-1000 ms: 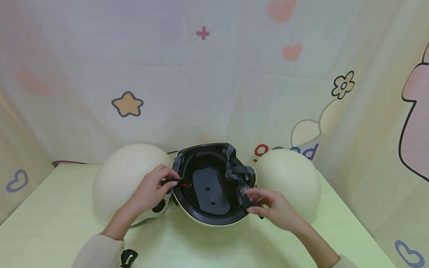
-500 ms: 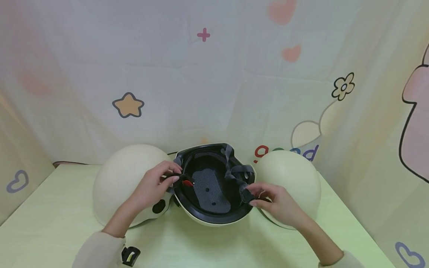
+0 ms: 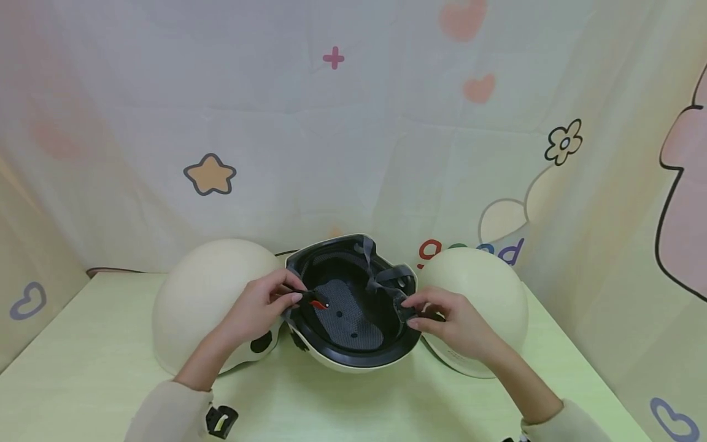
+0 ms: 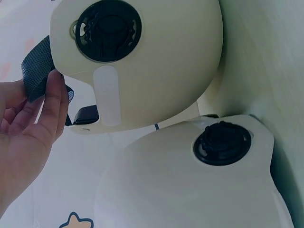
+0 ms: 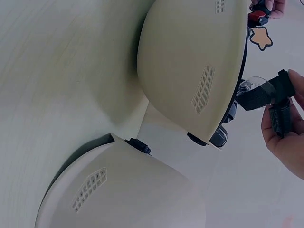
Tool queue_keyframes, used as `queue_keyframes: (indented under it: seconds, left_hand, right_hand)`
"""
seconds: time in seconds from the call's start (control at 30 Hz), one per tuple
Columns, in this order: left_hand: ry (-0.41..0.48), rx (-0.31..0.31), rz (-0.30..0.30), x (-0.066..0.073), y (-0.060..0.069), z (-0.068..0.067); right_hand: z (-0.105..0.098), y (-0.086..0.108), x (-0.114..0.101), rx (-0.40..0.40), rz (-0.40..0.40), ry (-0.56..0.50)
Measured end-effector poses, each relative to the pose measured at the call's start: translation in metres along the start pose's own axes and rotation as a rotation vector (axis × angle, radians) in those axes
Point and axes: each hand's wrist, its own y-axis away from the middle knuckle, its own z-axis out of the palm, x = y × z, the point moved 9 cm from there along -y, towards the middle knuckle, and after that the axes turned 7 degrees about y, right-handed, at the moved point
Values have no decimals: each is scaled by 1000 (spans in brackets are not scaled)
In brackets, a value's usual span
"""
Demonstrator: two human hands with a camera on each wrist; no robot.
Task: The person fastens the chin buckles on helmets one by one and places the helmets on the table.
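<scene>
a cream, hard-shelled helmet with a black padded lining [image 3: 353,357] sits hollow side up in the middle of the pale green table [image 3: 99,368], between a smooth, cream, domed helmet on the left [image 3: 215,288] and a smaller-looking cream dome on the right [image 3: 480,301], both lying hollow side down. the left hand [image 3: 265,307] is at the left rim, its thumb and fingers pinching a dark woven strap end, and a small red buckle piece [image 3: 318,304] pokes out beyond the fingertips over the hollow. the right hand [image 3: 450,316] is at the right rim, thumb and fingertips pinching a black plastic strap fitting [image 5: 280,118] on a dark webbing strap [image 5: 254,99]; clear film [image 5: 254,81] seems to cling to that strap. the two ends are apart, with the lining showing between them. to handle them well, it would seem best to pinch each end close behind its hard plastic, lift both straps clear of the rim, and turn out any twist in the webbing. a light, even pull from both sides should keep the rounded shell from rocking, and the loose film is best held away from the plastic parts.
</scene>
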Motion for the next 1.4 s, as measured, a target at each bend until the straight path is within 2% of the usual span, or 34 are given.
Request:
queue_keyframes:
  seconds: [0.33, 0.53, 0.73, 0.93, 1.07, 1.27, 1.4]
  left_hand:
    - [4, 23, -1, 4, 2, 6]
    - [-25, 10, -18, 5, 3, 10]
    - [-23, 3, 37, 12, 4, 13]
    - [-8, 10, -8, 10, 5, 13]
    - [-4, 15, -17, 11, 5, 13]
    - [-6, 37, -32, 11, 3, 11]
    - [1, 32, -26, 11, 4, 12]
  right_hand:
    - [1, -2, 3, 11, 54, -23]
    - [1, -2, 2, 26, 85, -38]
    - [5, -4, -1, 46, 40, 11]
    - [10, -8, -3, 35, 12, -6]
    - [12, -11, -5, 37, -9, -13]
    - [11, -15, -17, 63, -87, 5]
    - [15, -17, -19, 52, -76, -5]
